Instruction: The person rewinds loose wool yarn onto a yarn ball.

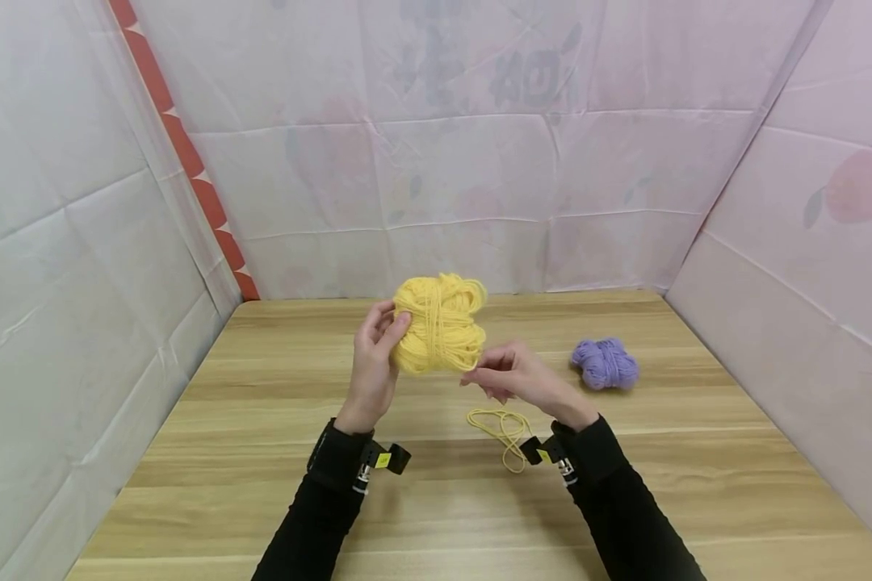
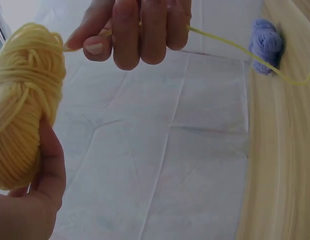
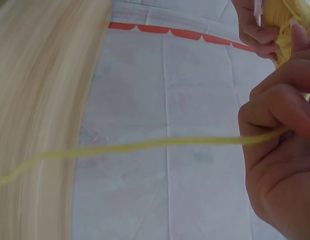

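My left hand [image 1: 373, 359] grips a yellow yarn skein [image 1: 439, 327] by its left side, thumb across the front, raised over the table. Close to the skein's lower right corner, my right hand [image 1: 519, 375] pinches the yellow strand between thumb and forefinger. In the left wrist view that strand [image 2: 220, 39] runs from the skein through the right hand's curled fingers [image 2: 126, 40] and trails off toward the table. The right wrist view shows the strand [image 3: 165, 142] leaving the hand as a single line. A loose loop of yellow yarn [image 1: 505, 432] lies on the tabletop below.
A smaller purple yarn skein [image 1: 605, 363] lies on the wooden table [image 1: 262, 484], to the right of the hands. Pale printed sheeting [image 1: 465, 169] hangs behind the table and along both sides, with a red strip [image 1: 189, 153] at the left back corner.
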The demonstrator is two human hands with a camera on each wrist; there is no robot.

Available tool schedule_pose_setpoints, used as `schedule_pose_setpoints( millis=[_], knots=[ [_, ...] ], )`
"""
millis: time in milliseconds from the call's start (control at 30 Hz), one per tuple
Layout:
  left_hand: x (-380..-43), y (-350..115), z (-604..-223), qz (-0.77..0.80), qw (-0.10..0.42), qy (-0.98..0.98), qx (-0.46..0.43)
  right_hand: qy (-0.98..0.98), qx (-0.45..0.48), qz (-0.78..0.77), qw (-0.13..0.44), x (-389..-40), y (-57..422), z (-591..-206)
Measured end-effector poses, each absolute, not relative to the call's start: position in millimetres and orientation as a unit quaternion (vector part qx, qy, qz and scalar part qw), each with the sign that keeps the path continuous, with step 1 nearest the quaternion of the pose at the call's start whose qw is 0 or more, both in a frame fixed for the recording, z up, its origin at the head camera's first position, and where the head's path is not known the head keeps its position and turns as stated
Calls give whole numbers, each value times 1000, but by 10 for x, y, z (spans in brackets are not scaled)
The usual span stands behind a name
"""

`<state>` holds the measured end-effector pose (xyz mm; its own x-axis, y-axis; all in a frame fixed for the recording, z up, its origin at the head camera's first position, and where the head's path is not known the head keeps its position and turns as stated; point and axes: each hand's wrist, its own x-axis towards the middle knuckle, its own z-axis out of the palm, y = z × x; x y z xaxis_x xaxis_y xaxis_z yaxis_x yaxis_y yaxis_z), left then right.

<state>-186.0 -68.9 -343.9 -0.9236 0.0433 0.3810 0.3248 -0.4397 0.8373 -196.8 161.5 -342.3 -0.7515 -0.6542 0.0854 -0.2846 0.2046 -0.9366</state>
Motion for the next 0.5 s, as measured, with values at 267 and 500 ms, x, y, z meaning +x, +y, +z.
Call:
schedule_pose_setpoints(
  millis=[267,500],
  knots=[
    [-1849,-719,-3409,-823,42,-528,-203,758,-315,-544,171,-1992,1749,-3370],
    [-1841,-754,-3428,-781,-9,-576,-239,763,-298,-547,173,-2007,1809,-3375]
  ],
)
